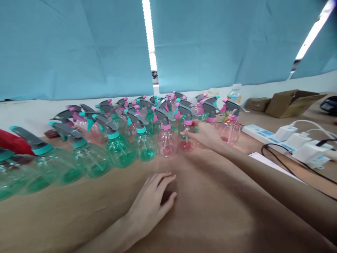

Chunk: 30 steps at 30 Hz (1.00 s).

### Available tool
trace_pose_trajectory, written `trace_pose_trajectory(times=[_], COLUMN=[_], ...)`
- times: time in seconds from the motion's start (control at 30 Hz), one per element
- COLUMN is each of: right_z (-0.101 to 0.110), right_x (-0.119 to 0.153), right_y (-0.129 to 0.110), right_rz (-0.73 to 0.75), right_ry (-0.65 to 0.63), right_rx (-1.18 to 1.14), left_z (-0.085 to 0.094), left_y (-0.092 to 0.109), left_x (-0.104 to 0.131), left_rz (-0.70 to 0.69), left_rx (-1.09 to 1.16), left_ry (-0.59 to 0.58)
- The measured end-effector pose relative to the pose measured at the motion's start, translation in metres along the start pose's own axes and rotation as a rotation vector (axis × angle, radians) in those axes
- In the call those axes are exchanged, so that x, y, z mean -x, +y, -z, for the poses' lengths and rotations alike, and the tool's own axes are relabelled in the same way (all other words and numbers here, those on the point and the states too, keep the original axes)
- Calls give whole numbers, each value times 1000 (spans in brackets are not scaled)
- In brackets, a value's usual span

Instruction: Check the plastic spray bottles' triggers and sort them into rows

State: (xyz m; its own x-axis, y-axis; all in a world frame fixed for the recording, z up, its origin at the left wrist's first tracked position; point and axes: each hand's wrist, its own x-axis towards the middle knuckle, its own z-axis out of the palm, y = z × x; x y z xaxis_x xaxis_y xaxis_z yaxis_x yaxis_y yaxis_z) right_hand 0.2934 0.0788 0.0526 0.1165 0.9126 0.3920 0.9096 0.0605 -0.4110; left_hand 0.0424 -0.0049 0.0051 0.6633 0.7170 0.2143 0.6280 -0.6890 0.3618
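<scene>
Blue sheeting (pixel 210 38), broken by two bright strips (pixel 149 31), rises above white wall (pixel 28 116) and brown tabletop (pixel 210 211).

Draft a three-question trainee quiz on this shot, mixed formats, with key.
1. What does the right hand touch?
A) a green bottle
B) a pink bottle
C) the carton
2. True or false: the left hand holds a bottle too.
3. Fill in: in the picture, the power strip lies to the ___ of that pink bottle.

Key: 1. B; 2. False, it is free, in front of the bottles; 3. right.
</scene>
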Motion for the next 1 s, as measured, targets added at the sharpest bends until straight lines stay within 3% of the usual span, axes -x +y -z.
trace_pose_trajectory(times=[0.17, 0.37, 0.47, 0.63, 0.77, 1.0], right_z=[13, 58, 69, 57, 45, 33], right_x=[16, 60, 66, 52, 46, 61], right_y=[-1, 2, 5, 1, -6, -6], right_rz=[17, 75, 87, 148, 102, 162], right_ry=[-21, -82, -77, -107, -66, -29], right_rx=[32, 94, -52, -487, -664, -706], left_z=[-11, -16, -16, -21, -24, -18], left_y=[19, 30, 32, 38, 43, 47], left_x=[-14, -27, -35, -60, -77, -57], left_rz=[-23, 32, 82, 128, 99, 45], left_rx=[90, 177, 208, 330, 375, 310], left_ry=[19, 132, 155, 135, 109, 36])
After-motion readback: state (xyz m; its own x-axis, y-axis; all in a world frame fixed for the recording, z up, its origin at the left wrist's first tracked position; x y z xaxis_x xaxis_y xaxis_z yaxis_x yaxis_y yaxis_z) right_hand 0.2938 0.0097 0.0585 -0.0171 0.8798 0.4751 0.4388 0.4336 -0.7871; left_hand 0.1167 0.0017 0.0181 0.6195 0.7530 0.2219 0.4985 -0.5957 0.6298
